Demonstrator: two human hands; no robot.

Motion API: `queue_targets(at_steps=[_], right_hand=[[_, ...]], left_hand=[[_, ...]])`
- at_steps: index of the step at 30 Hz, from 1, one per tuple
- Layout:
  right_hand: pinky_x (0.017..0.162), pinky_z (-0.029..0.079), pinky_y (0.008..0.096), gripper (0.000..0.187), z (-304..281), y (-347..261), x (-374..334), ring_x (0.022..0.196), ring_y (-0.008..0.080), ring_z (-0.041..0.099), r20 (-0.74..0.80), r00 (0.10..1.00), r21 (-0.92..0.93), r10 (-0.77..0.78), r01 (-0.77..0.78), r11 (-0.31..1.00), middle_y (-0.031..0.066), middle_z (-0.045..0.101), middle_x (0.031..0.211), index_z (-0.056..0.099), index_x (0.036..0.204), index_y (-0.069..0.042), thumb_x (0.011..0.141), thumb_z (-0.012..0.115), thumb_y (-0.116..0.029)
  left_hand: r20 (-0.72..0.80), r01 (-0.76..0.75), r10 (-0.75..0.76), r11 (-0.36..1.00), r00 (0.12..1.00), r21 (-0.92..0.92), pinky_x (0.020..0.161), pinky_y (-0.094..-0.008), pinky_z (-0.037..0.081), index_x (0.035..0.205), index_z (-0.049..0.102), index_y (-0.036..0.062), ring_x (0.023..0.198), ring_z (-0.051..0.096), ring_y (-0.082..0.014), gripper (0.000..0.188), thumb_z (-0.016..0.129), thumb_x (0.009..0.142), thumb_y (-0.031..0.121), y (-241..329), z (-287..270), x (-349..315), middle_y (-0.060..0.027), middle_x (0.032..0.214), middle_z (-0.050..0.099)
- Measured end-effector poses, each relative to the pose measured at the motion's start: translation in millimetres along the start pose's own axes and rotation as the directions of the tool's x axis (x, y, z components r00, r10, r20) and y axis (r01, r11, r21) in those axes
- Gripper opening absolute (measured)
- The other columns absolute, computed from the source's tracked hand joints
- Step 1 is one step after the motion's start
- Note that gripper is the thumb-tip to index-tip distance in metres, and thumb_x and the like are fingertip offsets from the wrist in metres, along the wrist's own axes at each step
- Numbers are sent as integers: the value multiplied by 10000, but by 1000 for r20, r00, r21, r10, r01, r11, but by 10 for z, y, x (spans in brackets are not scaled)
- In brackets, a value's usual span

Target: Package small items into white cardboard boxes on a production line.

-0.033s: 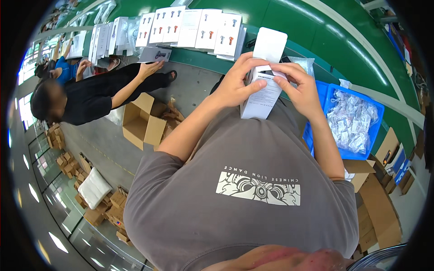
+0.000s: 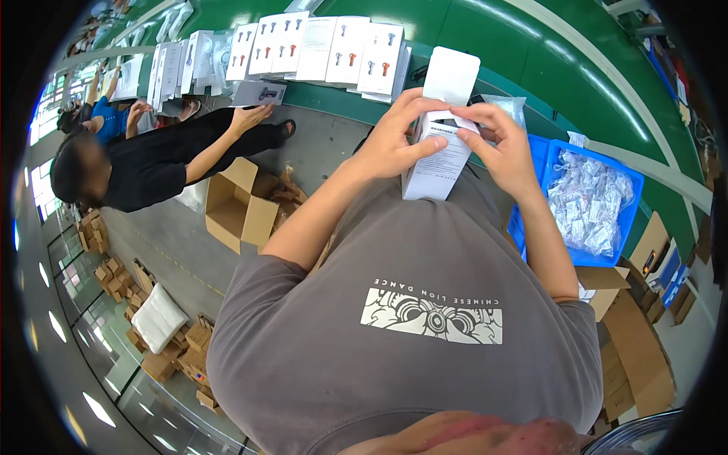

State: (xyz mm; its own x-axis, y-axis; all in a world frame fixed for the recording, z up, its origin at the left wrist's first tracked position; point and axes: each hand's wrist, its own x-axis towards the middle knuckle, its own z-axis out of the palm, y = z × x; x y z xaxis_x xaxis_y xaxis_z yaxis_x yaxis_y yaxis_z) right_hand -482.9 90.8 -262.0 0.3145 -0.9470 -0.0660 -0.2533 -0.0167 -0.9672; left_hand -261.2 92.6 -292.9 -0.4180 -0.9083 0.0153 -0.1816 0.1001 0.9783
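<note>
A tall white box [image 2: 432,173] with fine print on its front stands in front of my belly, its long top flap [image 2: 452,74] raised. My left hand [image 2: 400,138] grips the box from its left side, thumb on the printed face and fingers over the upper edge. At the right top corner, my right hand [image 2: 497,142] pinches the edge, fingers bent and thumb against the front. Between the hands a dark gap shows at the box's mouth; what lies inside cannot be made out.
Several white printed boxes [image 2: 315,47] line the green table [image 2: 455,23]. At right, a blue bin [image 2: 635,199] holds bagged small parts. An open cardboard carton [image 2: 236,205] sits on the floor at left, near a co-worker [image 2: 152,167] holding a grey box [image 2: 259,93].
</note>
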Motion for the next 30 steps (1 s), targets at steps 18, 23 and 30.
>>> queue_targets(at_steps=[18,23,30], right_hand=[[735,524,249,122,-468,-129,605,891,125,638,85,990,-268,-109,128,955,72,685,1018,705,1011,23,922,646,-34],[739,524,279,178,38,169,569,824,144,658,-112,780,-439,-615,517,735,50,725,995,741,1056,-28,892,695,-83],[853,502,294,155,233,-60,332,946,198,649,-16,996,121,-86,87,989,94,732,1009,762,1005,-26,855,736,-59]], left_hand=[[155,-47,48,999,987,-8,832,-327,517,1167,668,109,1062,577,-226,434,812,789,266,89,-48,26,-93,1212,499],[109,-21,22,1000,994,-9,806,-309,542,1179,660,89,1044,592,-197,430,806,794,213,-1,-121,-17,-95,1227,494],[9,10,-10,999,1000,-50,886,-360,491,1155,598,51,1072,579,-262,454,781,820,297,-116,-77,-124,-130,1237,518]])
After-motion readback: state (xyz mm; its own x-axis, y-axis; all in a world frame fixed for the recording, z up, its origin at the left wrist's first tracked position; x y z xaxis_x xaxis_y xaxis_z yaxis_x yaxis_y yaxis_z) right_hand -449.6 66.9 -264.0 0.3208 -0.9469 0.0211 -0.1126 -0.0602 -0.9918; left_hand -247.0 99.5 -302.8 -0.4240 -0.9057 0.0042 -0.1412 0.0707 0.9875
